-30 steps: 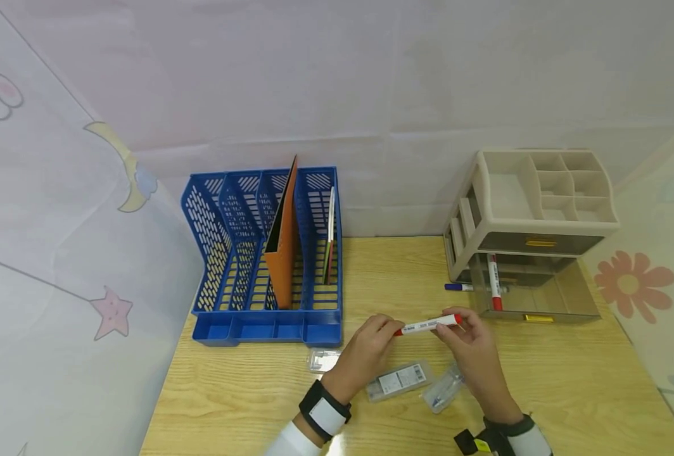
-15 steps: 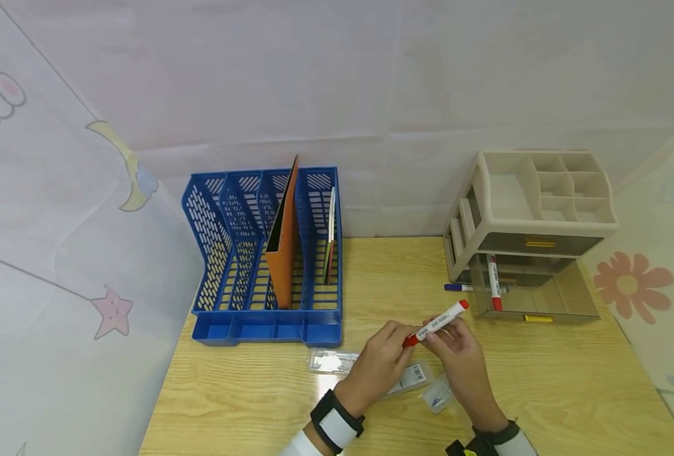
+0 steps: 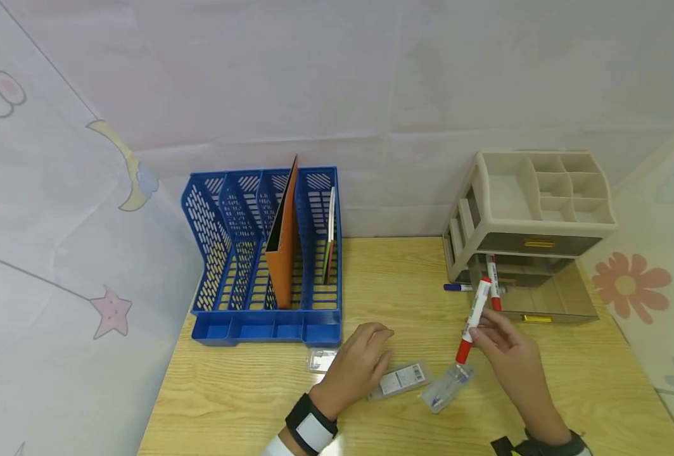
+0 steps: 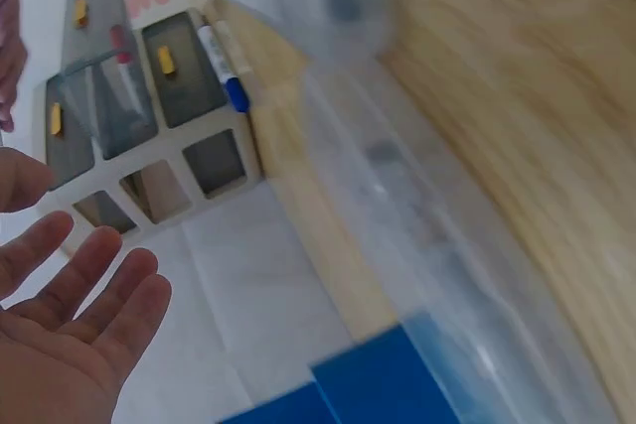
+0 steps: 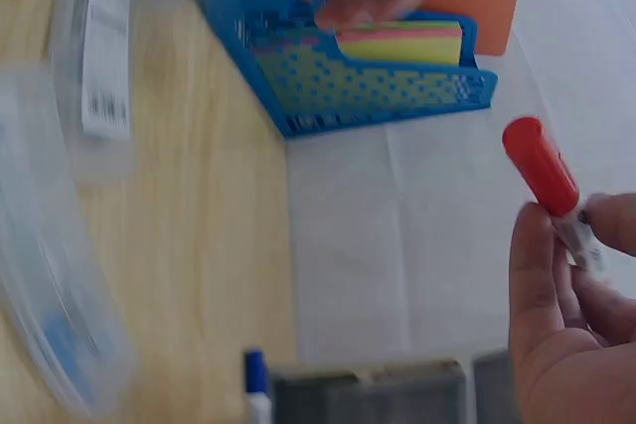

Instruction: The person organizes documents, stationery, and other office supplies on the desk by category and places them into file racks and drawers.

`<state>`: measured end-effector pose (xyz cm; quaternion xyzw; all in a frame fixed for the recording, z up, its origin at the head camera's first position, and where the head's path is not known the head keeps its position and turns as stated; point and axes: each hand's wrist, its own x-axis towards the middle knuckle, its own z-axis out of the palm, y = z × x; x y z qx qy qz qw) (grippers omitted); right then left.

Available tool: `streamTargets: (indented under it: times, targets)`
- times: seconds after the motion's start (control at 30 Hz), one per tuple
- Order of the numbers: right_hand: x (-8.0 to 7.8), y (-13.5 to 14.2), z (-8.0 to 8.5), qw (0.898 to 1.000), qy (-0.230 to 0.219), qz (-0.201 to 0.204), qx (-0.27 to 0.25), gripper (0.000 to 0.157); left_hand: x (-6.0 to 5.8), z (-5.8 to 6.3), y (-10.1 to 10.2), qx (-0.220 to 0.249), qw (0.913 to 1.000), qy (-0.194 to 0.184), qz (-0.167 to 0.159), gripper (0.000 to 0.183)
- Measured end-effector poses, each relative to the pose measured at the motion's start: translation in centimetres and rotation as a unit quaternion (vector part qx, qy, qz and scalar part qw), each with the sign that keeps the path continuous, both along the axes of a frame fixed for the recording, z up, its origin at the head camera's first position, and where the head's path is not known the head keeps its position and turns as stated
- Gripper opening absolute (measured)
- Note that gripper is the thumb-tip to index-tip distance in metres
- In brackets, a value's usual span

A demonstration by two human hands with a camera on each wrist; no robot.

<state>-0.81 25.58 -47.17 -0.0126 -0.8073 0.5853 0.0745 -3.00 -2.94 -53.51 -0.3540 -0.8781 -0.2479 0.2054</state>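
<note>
My right hand point(image 3: 509, 345) pinches a red-capped white marker point(image 3: 476, 316) between thumb and fingers, held tilted in front of the open drawer. In the right wrist view its red cap point(image 5: 542, 164) points away from the fingertips. My left hand point(image 3: 355, 361) holds nothing, its fingers relaxed and spread, as the left wrist view also shows. It hovers left of a clear case with a white label point(image 3: 401, 380). A second red marker point(image 3: 493, 282) leans in the open drawer point(image 3: 562, 301) of the cream desk organizer point(image 3: 548, 228).
A blue file rack point(image 3: 211, 320) with an orange folder point(image 3: 282, 266) and thin booklets point(image 3: 329, 237) stands at left. A blue-capped marker point(image 3: 457, 287) lies beside the organizer. Clear packs, one holding pens point(image 3: 447, 387) and another point(image 3: 321, 359), lie on the wooden table point(image 3: 228, 392).
Both hands were together on the marker; the left has let go and drawn back left. The right has carried the marker rightward toward the drawer, turning it more upright.
</note>
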Motion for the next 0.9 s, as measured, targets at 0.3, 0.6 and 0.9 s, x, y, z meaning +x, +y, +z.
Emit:
streamTargets:
  times: [0.3,0.6,0.9]
  targets:
    - [-1.7,4.9,2.9,0.980,-0.033,-0.004,0.196,0.049,0.9,-2.0,-3.7,-0.058,0.9975,-0.039,-0.004,0.032]
    - [-4.5,9.2,4.1,0.957,-0.082,0.041,0.274,0.047,1.2,-2.3,-4.8,-0.073,0.9966,-0.031,-0.022,0.033]
    - [-8.9,11.8,4.5,0.913,-0.149,0.099,0.367,0.061,0.8,-2.2,-4.4,-0.088,0.9952,-0.006,-0.041,0.031]
